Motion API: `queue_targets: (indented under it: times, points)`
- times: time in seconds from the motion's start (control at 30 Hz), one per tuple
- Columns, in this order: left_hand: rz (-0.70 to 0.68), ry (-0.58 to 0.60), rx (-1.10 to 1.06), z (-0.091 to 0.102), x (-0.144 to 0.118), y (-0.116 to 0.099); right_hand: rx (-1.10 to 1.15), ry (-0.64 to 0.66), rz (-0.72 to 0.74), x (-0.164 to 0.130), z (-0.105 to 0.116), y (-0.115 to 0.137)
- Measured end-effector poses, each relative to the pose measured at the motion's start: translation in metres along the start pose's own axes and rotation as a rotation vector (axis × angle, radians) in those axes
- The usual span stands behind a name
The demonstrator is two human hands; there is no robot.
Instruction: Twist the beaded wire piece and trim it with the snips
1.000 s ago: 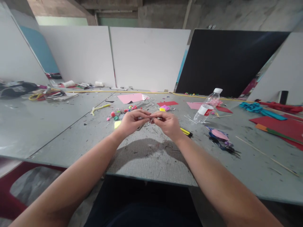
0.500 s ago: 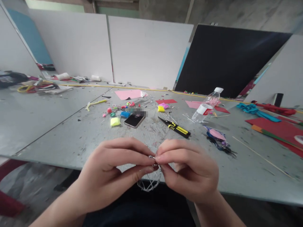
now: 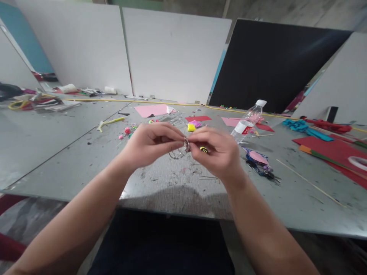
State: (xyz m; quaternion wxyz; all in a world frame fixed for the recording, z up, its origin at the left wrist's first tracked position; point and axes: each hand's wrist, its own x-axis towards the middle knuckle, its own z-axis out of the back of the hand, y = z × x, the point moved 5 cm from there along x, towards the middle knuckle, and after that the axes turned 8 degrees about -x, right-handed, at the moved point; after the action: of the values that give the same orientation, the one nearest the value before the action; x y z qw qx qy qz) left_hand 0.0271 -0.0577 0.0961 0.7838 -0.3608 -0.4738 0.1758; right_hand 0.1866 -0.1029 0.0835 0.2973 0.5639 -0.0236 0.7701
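My left hand (image 3: 153, 143) and my right hand (image 3: 216, 151) meet over the table, their fingertips pinching a small silvery wire ring (image 3: 179, 156) between them. Its curved lower part hangs below the left fingers, and bent wire shows at the fingertips; the fingers cover the rest. Behind the right hand, a bit of the black-and-yellow pliers (image 3: 204, 149) peeks out on the table. Beyond the fingertips lie a yellow packet (image 3: 191, 127) and a purple one (image 3: 196, 123).
A plastic bottle (image 3: 248, 122) stands beyond my right hand. Scissors (image 3: 260, 170), a thin stick (image 3: 311, 183), red sheets (image 3: 329, 152) and a tape roll (image 3: 358, 163) lie to the right. Pink paper (image 3: 151, 110) lies further back, before white boards (image 3: 174, 53) and a black board (image 3: 275, 65).
Both hands have moved up and away from me, over the table, with the wire ring still between them. They now cover the phone and most of the pliers. The view has shifted slightly.
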Motion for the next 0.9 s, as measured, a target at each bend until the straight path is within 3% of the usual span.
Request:
queue_targets:
  times: [0.1, 0.2, 0.47, 0.9]
  points:
    - [-0.022, 0.025, -0.068, 0.005, 0.011, 0.021, -0.075, -0.023, 0.062, 0.004, -0.003, -0.01]
    - [-0.084, 0.071, -0.058, 0.004, 0.009, 0.026, -0.138, -0.048, 0.107, -0.002, -0.006, -0.009]
    - [-0.052, 0.133, -0.101, -0.001, 0.009, 0.044, -0.115, 0.069, 0.083, -0.011, -0.008, -0.021]
    - [-0.048, 0.075, -0.129, -0.007, 0.009, 0.053, -0.11, 0.049, -0.029, -0.021, -0.009, -0.031]
